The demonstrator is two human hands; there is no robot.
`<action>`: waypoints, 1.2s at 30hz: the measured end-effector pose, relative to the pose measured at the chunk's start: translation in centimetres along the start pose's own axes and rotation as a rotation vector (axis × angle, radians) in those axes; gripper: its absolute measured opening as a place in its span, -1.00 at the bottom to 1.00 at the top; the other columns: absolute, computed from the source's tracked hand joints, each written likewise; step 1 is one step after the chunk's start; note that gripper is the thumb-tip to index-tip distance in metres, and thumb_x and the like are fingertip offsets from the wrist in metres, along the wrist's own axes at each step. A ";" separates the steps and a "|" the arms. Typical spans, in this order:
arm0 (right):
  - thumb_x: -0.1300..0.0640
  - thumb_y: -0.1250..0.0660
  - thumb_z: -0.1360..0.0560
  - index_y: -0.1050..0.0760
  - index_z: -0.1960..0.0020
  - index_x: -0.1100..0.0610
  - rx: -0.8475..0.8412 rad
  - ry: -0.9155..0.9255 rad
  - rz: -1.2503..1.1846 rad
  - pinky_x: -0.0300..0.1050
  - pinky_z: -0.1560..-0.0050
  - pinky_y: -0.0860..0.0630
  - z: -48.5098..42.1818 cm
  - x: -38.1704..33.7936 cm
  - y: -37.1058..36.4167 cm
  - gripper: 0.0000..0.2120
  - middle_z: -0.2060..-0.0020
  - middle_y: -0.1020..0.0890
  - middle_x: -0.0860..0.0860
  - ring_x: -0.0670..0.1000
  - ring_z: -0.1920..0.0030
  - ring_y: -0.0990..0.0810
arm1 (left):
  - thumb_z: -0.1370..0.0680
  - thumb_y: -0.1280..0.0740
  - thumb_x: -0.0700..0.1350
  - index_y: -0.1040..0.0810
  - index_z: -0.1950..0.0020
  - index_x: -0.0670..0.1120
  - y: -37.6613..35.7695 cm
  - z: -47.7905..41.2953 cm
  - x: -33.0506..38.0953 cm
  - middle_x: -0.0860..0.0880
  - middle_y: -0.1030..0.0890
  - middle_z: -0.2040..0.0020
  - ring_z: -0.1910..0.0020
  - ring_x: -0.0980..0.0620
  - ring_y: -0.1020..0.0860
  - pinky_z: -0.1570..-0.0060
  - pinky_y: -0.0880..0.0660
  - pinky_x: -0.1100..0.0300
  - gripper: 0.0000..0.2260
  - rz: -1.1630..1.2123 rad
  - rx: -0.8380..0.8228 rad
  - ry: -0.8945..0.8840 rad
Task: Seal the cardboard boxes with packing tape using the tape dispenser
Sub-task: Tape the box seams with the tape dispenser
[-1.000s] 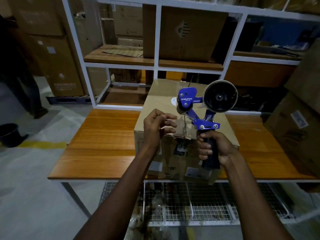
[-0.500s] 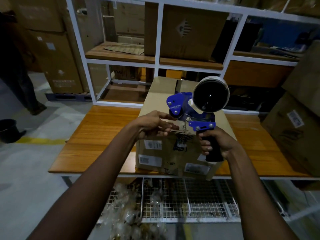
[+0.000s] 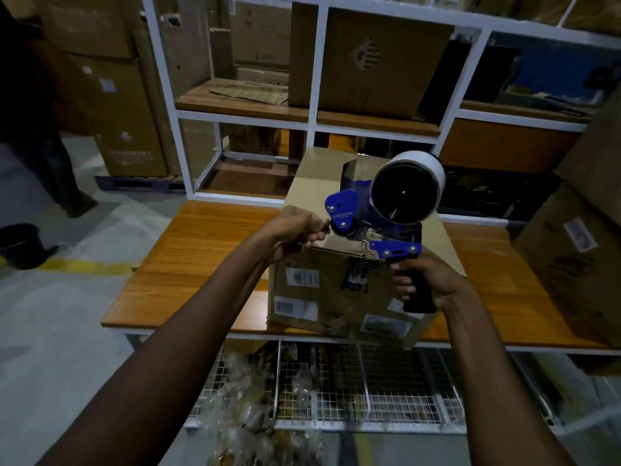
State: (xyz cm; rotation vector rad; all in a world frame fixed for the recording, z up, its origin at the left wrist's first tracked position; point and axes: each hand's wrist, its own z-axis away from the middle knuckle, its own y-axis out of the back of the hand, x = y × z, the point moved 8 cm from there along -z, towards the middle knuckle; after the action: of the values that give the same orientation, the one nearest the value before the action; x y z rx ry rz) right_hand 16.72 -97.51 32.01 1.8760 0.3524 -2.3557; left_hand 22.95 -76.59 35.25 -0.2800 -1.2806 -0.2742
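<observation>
A closed cardboard box (image 3: 316, 183) with several labels on its front sits on the wooden table (image 3: 208, 250). My right hand (image 3: 426, 280) grips the black handle of a blue tape dispenser (image 3: 366, 216) held above the box's near edge; its tape roll (image 3: 408, 188) faces me. My left hand (image 3: 295, 230) is at the dispenser's front end, fingers pinched together on what looks like the clear tape end (image 3: 327, 230). The tape itself is barely visible.
White-framed shelving (image 3: 312, 95) with cardboard boxes stands behind the table. More large boxes (image 3: 571, 257) crowd the table's right end. A wire basket rack (image 3: 353, 391) with crumpled plastic lies under the table. A person's legs (image 3: 50, 156) and a black bucket (image 3: 20, 243) are at the left.
The dispenser has tilted from upright to level and come lower over the box. My left hand has shifted left to its front end and pinched there.
</observation>
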 end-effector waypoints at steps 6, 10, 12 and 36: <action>0.41 -0.26 -0.50 -0.54 0.14 0.16 -0.004 -0.025 0.045 -0.14 0.47 -0.22 -0.2 0.8 0.2 -0.80 0.49 -0.24 0.04 -0.03 0.56 -0.25 | -0.64 -0.19 -0.26 -0.54 0.13 -0.18 1.9 -0.4 -1.1 -0.03 -0.53 0.39 0.49 0.15 -0.44 0.53 -0.37 0.37 -0.80 -0.094 0.053 -0.022; 0.32 -0.37 -0.38 -0.39 0.14 0.24 -0.014 -0.056 0.045 -0.17 0.50 -0.27 0.7 0.0 1.1 -0.84 0.53 -0.30 0.04 -0.04 0.58 -0.28 | -0.63 -0.27 -0.15 -0.59 0.04 -0.19 7.5 -0.7 -2.0 0.00 -0.53 0.38 0.47 0.16 -0.43 0.49 -0.37 0.33 -0.84 -0.136 0.194 0.006; 0.34 -0.33 -0.42 -0.37 0.11 0.24 -0.021 -0.024 0.149 -0.18 0.50 -0.26 0.0 -1.6 1.0 -0.86 0.53 -0.35 0.03 -0.04 0.57 -0.29 | -0.64 -0.27 -0.13 -0.59 0.01 -0.19 9.2 -1.0 -2.3 0.01 -0.52 0.39 0.46 0.15 -0.42 0.47 -0.37 0.31 -0.83 -0.156 0.211 0.005; 0.24 -0.34 -0.40 -0.40 0.11 0.25 -0.181 -0.293 0.656 -0.08 0.39 -0.28 -8.3 -3.7 0.7 -0.86 0.47 -0.34 0.12 0.05 0.50 -0.31 | -0.67 -0.21 -0.03 -0.58 0.00 -0.14 11.1 -2.0 -9.3 0.02 -0.49 0.26 0.41 0.09 -0.36 0.43 -0.28 0.23 -0.77 -0.146 0.383 -0.197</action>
State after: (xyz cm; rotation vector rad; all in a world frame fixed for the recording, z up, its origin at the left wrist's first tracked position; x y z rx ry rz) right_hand 25.56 -96.37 33.79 1.2747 -0.0742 -2.0105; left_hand 26.20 -66.49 25.14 0.1171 -1.5205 -0.1217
